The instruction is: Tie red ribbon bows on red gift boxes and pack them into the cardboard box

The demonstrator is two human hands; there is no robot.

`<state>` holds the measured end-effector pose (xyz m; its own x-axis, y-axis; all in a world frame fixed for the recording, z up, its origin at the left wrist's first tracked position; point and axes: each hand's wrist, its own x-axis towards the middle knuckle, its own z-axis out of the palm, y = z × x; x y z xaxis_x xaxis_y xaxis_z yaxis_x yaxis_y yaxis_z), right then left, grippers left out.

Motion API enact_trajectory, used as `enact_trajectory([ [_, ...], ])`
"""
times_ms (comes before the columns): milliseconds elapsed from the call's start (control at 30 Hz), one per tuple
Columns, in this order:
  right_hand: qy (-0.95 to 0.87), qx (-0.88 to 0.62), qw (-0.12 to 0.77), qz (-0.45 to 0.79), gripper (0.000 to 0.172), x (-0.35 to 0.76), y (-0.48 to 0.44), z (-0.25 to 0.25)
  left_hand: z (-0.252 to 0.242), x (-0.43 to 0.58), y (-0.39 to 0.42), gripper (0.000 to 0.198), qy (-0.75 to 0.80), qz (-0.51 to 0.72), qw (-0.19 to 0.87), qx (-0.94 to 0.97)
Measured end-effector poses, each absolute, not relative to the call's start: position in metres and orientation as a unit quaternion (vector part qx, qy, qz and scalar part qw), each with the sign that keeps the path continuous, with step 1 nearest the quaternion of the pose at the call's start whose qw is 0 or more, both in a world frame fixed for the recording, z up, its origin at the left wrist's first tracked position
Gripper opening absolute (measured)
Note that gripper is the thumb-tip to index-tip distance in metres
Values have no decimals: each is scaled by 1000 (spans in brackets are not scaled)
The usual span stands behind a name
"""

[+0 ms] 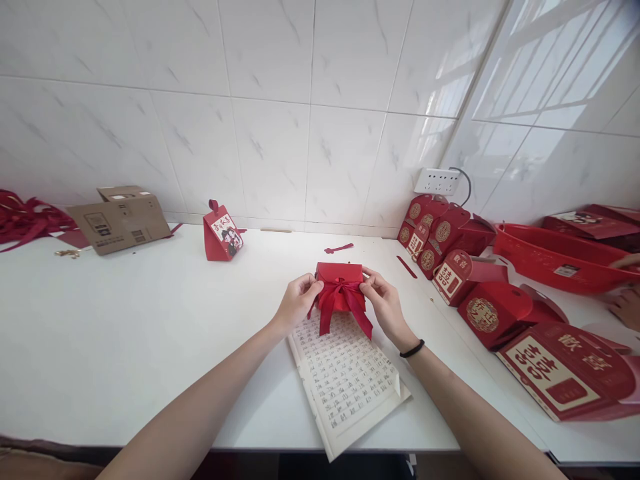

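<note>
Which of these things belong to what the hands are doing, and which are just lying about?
Seemingly part of the job:
small red box
ribbon bow on it, between left hand and right hand

Seemingly just lying about:
cardboard carton
handwritten pages
red basin
red boxes at right, perhaps related

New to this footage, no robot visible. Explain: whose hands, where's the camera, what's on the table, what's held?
No machine here: just a person's bare left hand and right hand. The single picture comes from a camera on their head, looking forward and down. Between them, the hands hold a small red box with a dark red ribbon bow on its front. On the white table, handwritten white paper lies nearer the wearer; a brown cardboard box stands left, a red plastic basin right. Another person's hand shows at the right edge.
</note>
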<state>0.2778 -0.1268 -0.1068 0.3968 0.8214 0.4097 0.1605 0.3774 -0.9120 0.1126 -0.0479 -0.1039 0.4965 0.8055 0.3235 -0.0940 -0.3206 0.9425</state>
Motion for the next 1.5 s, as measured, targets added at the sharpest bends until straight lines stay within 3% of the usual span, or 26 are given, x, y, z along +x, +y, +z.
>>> enact_trajectory([
  [467, -417, -417, 704, 396, 26, 282, -123, -106, -104, 114, -45, 31, 257, 414, 534, 691],
  [1500, -411, -413, 709, 398, 28, 284, -121, -109, -107, 114, -44, 32, 251, 417, 523, 699],
])
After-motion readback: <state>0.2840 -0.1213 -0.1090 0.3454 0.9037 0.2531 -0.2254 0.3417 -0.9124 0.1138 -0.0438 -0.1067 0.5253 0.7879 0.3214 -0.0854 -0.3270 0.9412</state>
